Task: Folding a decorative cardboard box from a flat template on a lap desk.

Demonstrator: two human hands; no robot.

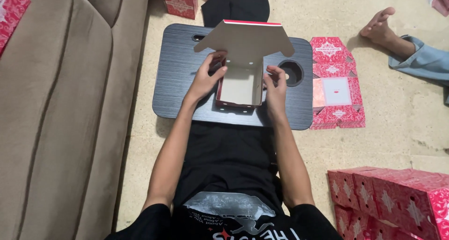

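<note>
Both hands are closed on a half-folded red cardboard box: the left hand grips its left wall, the right hand pinches its right wall. The box is held open, lid up, on a black lap tray. Flat box blanks lie just beside the tray; folded red boxes are stacked near the right elbow.

The light is soft and even, a little warm, and seems to come from above. The floor looks bright, while the black worktop shows a gentle sheen along its grain, without hard glare. Short, weak shadows lie under the open box and beside the sofa. The centre is quite sharp. Toward the edges the view bends slightly and red boxes in the corner look softer.
</note>
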